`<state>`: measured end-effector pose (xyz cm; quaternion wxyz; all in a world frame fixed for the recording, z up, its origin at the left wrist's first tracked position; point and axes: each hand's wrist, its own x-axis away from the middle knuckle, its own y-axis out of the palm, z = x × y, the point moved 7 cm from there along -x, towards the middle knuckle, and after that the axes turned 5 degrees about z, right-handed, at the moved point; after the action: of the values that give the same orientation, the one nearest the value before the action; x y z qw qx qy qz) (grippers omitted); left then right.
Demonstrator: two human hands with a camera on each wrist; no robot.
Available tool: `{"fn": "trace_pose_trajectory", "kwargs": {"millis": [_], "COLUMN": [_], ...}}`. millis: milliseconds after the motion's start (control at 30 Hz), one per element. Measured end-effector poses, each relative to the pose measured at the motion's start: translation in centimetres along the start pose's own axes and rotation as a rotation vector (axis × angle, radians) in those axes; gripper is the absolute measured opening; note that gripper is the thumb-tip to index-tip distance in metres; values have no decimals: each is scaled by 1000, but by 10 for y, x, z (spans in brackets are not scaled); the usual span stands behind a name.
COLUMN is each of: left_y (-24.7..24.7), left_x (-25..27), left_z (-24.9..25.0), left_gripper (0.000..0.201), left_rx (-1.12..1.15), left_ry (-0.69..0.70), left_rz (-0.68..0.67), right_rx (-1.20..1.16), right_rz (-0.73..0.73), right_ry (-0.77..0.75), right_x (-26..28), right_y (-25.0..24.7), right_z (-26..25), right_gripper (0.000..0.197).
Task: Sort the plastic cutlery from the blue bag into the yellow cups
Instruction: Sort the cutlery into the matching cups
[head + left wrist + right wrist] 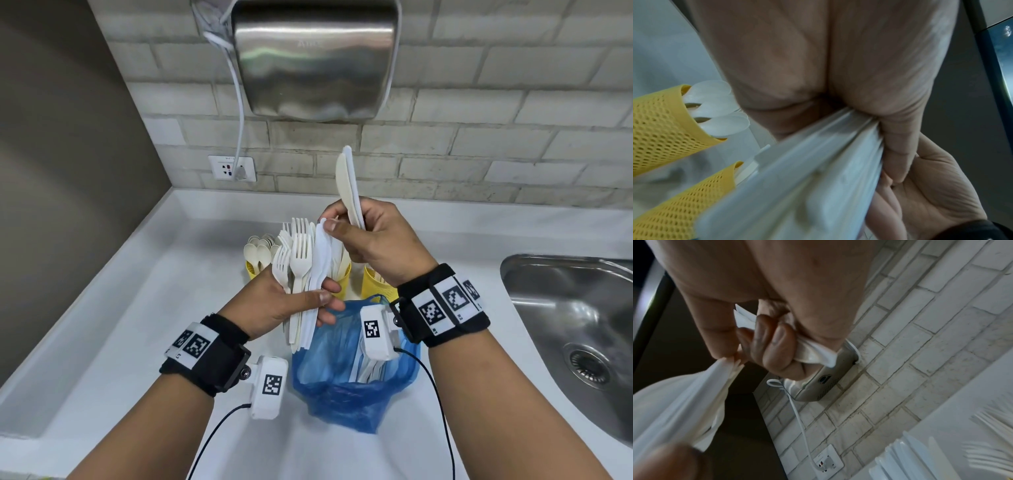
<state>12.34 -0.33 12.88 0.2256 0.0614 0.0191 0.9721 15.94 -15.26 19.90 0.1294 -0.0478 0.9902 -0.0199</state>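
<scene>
My left hand (291, 305) grips a bundle of white forks and knives (303, 274) upright above the blue bag (346, 383), which still holds cutlery. My right hand (363, 236) holds two knives (349, 185) pointing up in its curled fingers, while its thumb and forefinger pinch the tip of a white knife (322, 240) in the bundle. Behind the hands stand yellow mesh cups: one with spoons (255, 255), one with forks and knives (342, 274), one at the right (375, 284). The left wrist view shows the bundle (818, 162) in my palm beside the spoon cup (663, 126).
A steel sink (575, 325) lies at the right of the white counter (102, 342). A steel hand dryer (315, 58) hangs on the tiled wall, its white cable (239, 120) running to a socket (233, 168). A dark wall closes off the left.
</scene>
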Motion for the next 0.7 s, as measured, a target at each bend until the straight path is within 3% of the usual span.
{"fn": "trace_pose_trajectory", "kwargs": {"millis": [133,267,500,700], "left_y": [-1,-8,-8,-9], "left_x": [0,-2,-1,2], "left_z": [0,-2,5,3], "left_gripper": [18,17,17,19], "left_rx": [16,-3,-17,-65], "left_ry": [5,17,43,46], "left_rz": [6,15,29,21], "right_rx": [-133,-362,-244,-453], "right_rz": [36,166,108,264], "right_ry": [33,49,128,138], "right_x": [-2,-4,2,0], "right_y": [1,-6,5,-7], "right_z": [0,3,24,21], "right_gripper": [10,12,17,17]}}
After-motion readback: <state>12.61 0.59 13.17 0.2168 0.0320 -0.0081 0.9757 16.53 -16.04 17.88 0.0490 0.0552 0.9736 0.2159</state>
